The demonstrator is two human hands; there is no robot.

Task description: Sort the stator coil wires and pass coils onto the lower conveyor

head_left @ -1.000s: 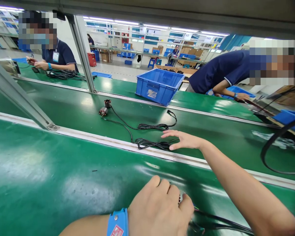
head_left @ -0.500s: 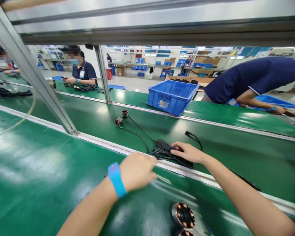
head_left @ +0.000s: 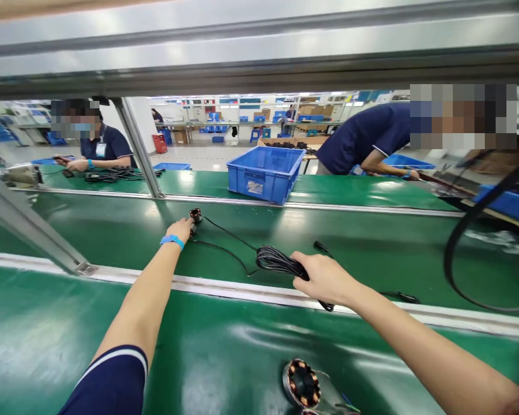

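My right hand (head_left: 322, 278) is closed around a bundle of coiled black cables (head_left: 277, 261) on the green conveyor belt (head_left: 372, 242). Thin black leads run from the bundle to two small round motors (head_left: 195, 215) farther out on the belt. My left hand (head_left: 180, 229), a blue wrist strap behind it, reaches out over those motors and covers one of them; its fingers curl down onto it. A loose cable plug (head_left: 320, 246) lies just beyond my right hand.
A copper-wound stator (head_left: 301, 384) lies on the near green bench at the bottom. A blue crate (head_left: 264, 173) stands across the belt. A slanted metal post (head_left: 30, 227) rises at left. Two people in navy shirts work on the far side.
My left hand left the near bench and stretched out to the two motors. My right hand closed on the gathered cable bundles and drew them together toward me.
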